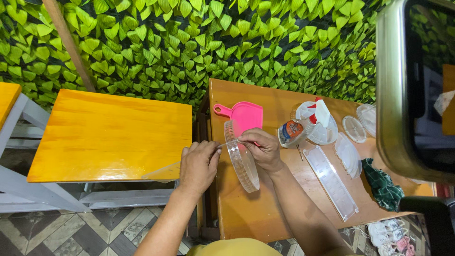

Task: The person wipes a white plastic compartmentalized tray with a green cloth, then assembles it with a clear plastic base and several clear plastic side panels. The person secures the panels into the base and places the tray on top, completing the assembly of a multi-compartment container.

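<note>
Clear ribbed plastic, the round lid (242,159) stands on edge over the wooden table (246,208), its long axis running from the pink dustpan (244,116) toward the viewer, pinched by the right hand (259,148) while the left hand (198,165) grips something thin, hard to identify, near a spray bottle (303,124) with a red-and-blue label.

Two worktops side by side, gap between: left worktop (109,135), right worktop (256,208). Leaf wall (189,47) runs behind both at the far side. Both hands sit over the right worktop's left edge: left hand (199,166) left of the round ridged cover (241,156), right hand (260,149) just right of it. Dustpan (244,116) lies behind the cover. Spray bottle (303,125) right of the dustpan. Long flat cover (332,182) lies right of the right forearm; cloth (381,187) farther right.
</note>
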